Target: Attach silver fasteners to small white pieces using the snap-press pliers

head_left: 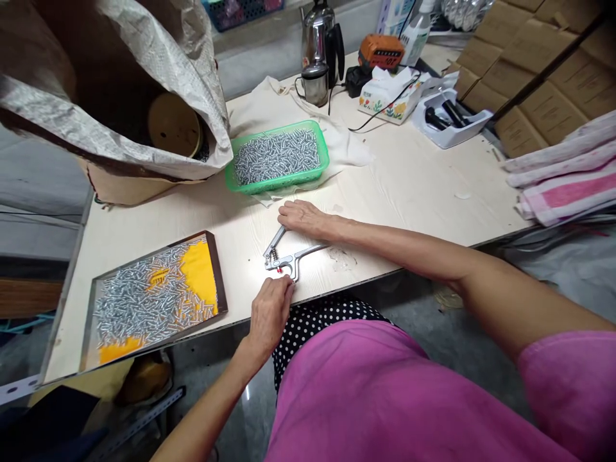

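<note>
A grey metal hand tool [289, 260] with a hinged lever, a coil spring and a small red part lies on the table by its front edge. My right hand [305, 219] is closed over the upper end of its lever [276, 240], which is raised at an angle. My left hand [270, 311] is closed at the tool's near end, fingertips pinched together by the curved jaw; what they hold, if anything, is hidden. To the left, a shallow tray [219, 273] with a yellow bottom holds many small silvery metal pieces. A green plastic basket [325, 151] beyond the tool holds similar pieces.
A big woven sack [212, 83] stands at the back left. Behind are a steel kettle [317, 32], a metal cup [315, 85], an orange battery pack [382, 51], a tissue pack [387, 99] and a white tray [452, 135]. Cardboard boxes [520, 58] are stacked at right.
</note>
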A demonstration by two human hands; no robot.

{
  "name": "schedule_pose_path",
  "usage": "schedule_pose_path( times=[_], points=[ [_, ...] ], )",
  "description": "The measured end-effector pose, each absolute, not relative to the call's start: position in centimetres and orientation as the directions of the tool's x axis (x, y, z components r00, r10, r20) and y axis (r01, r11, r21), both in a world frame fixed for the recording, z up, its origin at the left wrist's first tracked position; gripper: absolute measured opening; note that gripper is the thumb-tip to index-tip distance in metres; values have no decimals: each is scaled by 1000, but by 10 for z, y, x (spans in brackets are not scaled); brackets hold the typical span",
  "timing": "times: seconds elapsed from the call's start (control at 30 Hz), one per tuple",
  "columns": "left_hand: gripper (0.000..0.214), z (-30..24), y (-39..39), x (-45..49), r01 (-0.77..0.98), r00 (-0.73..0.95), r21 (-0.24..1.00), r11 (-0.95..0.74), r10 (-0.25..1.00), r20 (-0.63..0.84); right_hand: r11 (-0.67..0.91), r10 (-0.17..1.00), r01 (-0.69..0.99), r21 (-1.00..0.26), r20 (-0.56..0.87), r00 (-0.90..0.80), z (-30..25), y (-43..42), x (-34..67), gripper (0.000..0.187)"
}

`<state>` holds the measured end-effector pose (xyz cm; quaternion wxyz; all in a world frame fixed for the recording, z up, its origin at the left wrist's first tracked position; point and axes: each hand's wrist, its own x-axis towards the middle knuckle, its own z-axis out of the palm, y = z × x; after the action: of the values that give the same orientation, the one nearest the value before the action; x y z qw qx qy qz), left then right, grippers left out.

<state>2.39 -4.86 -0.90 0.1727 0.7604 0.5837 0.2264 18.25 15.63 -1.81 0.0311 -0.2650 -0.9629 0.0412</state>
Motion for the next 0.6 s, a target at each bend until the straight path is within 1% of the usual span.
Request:
schedule_pose_path(
  times=[0.07, 0.1, 0.13, 0.17, 0.23, 0.3, 0.37, 0.5, 0.6],
  points=[
    [22, -4, -42, 20, 718, 67, 695, -43, 998, -7, 832, 544, 535, -149, 26, -839, -15, 152, 185, 20],
    [25, -1, -37, 17, 644, -10, 760, 91, 994, -110, 818, 561, 548, -174, 26, -828, -13, 148, 188, 16],
    [30, 1, -31, 13, 558, -78, 800, 222, 973, -216, 807, 574, 558, -196, 34, -818, -11, 143, 190, 13],
    [36, 2, -25, 9, 473, -129, 815, 336, 941, -313, 799, 583, 561, -216, 48, -811, -9, 137, 193, 14],
    [44, 5, -15, 0, 350, -175, 799, 489, 872, -457, 795, 585, 551, -253, 84, -806, -6, 120, 198, 18],
    [47, 6, -7, -6, 309, -165, 766, 564, 825, -541, 798, 577, 529, -288, 114, -808, -5, 102, 204, 19],
    [47, 7, -4, -8, 311, -124, 742, 593, 800, -587, 798, 574, 515, -312, 137, -807, -8, 84, 208, 22],
    [47, 10, -3, -4, 348, -74, 721, 599, 785, -615, 783, 596, 525, -334, 164, -786, -22, 60, 214, 26],
    [47, 12, -2, -1, 393, -93, 687, 611, 770, -631, 761, 627, 553, -339, 170, -760, -31, 52, 216, 19]
  ],
)
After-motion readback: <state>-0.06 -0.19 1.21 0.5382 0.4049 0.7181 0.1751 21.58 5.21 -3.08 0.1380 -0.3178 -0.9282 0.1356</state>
